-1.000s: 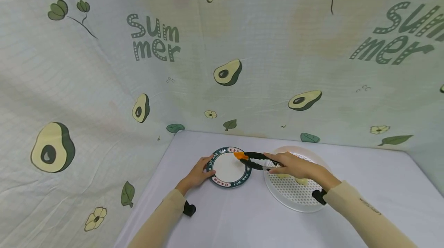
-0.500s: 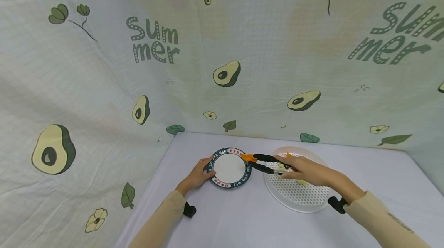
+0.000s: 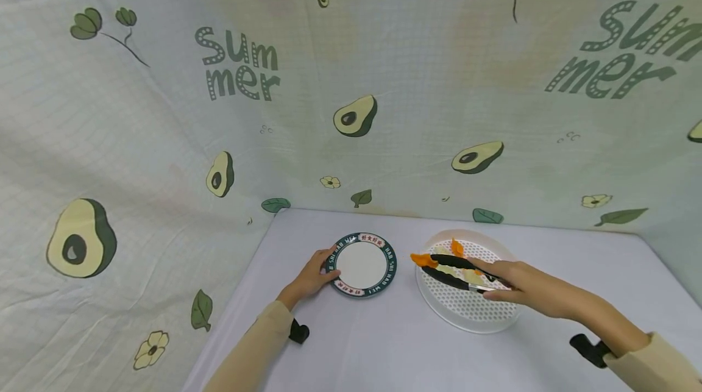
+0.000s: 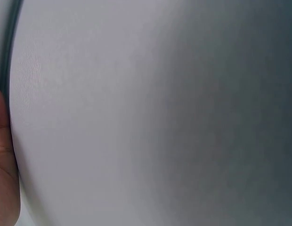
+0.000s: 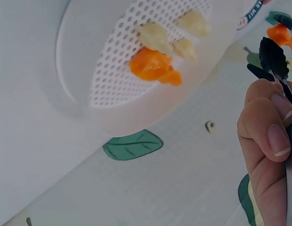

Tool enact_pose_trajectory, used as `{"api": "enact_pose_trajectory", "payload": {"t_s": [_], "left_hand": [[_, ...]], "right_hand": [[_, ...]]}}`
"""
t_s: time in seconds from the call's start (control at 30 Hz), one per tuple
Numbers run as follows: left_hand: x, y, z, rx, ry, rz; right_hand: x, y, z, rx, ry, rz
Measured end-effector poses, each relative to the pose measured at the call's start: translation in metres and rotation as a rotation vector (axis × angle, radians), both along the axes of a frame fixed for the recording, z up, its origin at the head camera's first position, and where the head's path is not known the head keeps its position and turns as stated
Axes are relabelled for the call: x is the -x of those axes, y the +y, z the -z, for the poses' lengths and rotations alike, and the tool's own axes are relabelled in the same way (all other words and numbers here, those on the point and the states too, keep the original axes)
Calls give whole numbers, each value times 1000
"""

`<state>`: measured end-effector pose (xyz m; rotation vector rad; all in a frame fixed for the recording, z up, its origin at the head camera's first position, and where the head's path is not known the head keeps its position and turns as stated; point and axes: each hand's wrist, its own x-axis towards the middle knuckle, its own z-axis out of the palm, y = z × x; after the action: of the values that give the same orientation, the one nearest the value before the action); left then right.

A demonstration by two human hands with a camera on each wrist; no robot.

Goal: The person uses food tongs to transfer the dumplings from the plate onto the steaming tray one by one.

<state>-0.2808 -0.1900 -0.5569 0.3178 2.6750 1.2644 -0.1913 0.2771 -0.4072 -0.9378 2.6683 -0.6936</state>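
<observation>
My left hand (image 3: 308, 278) grips the left rim of a round white plate (image 3: 362, 265) with a dark green lettered border; the thumb lies on the rim. Only part of that hand (image 4: 4, 160) and the plate's edge show in the left wrist view. In my right hand (image 3: 523, 287) are black-tipped tongs (image 3: 452, 261), which pinch an orange dumpling (image 3: 423, 260) above the left rim of a white perforated steamer tray (image 3: 455, 320). On the tray rest another orange dumpling (image 5: 150, 65) and several pale yellow dumplings (image 5: 155, 36), partly hidden by the tongs in the head view.
A white-covered table (image 3: 340, 355) lies under both dishes. Behind it and to the left hangs a pale cloth (image 3: 406, 185) printed with avocados and leaves. The tray stands to the right of the plate, with a narrow gap between them.
My right hand has moved right with the tongs, carrying the orange dumpling from above the plate to above the tray's left rim. The left hand and the plate stay in place.
</observation>
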Motion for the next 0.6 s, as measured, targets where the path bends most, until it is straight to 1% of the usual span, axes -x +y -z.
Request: {"api": "enact_pose_trajectory", "payload": {"t_s": [0.27,0.4,0.6], "left_hand": [[-1,-1,0,18,0,-3],[-1,-1,-1,16,4,4],[0,1,-2,17,2,6]], "right_hand": [[-13,20,11,-36,-99,79],[-17,30,18,-54,-105,85],[-21,41,28,-69,-84,83]]}}
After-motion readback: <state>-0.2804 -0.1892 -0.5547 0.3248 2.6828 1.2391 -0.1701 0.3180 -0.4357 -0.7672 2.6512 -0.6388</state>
